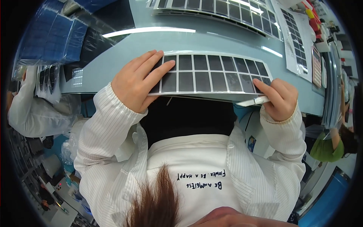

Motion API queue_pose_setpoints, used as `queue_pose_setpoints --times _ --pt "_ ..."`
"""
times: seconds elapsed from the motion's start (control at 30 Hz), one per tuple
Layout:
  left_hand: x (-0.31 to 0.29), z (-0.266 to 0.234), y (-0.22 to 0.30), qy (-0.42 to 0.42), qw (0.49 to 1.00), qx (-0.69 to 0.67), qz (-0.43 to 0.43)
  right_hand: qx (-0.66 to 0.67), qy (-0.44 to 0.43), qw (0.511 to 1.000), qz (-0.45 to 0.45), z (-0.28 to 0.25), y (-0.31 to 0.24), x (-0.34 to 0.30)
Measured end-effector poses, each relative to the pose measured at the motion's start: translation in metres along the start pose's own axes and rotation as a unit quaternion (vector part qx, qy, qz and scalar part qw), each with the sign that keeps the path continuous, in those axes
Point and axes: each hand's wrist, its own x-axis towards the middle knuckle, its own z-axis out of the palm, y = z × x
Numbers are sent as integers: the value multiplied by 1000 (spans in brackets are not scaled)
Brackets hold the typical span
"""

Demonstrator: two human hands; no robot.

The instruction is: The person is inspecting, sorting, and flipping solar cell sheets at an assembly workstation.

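Observation:
A long white-edged sheet of dark rectangular pieces [202, 75], laid out in two rows, lies at the near edge of the table. My left hand [138, 77] grips its left end, with the fingers on top and the thumb at the near edge. At the right end, the index fingertip of my right hand [280, 98] presses on the sheet's corner. The other fingers of that hand are curled round a slim white tool with a pointed tip [254, 101], which points left just below the sheet. I cannot make out the tool's exact kind.
A stack of similar sheets [227, 13] lies at the far side of the table [211, 42]. Further right are another gridded sheet [297, 41] and a pink calculator [317, 66]. Blue plastic-wrapped stacks [53, 36] stand at the far left. Other people are at both sides.

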Motion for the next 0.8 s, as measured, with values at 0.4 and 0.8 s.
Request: queue_pose_setpoints --times 0.4,0.8 --pt "88 -27 -73 226 964 90 106 -140 195 971 -18 -9 56 48" --pt "114 -2 -119 47 992 -107 -37 29 33 903 428 13 111 24"
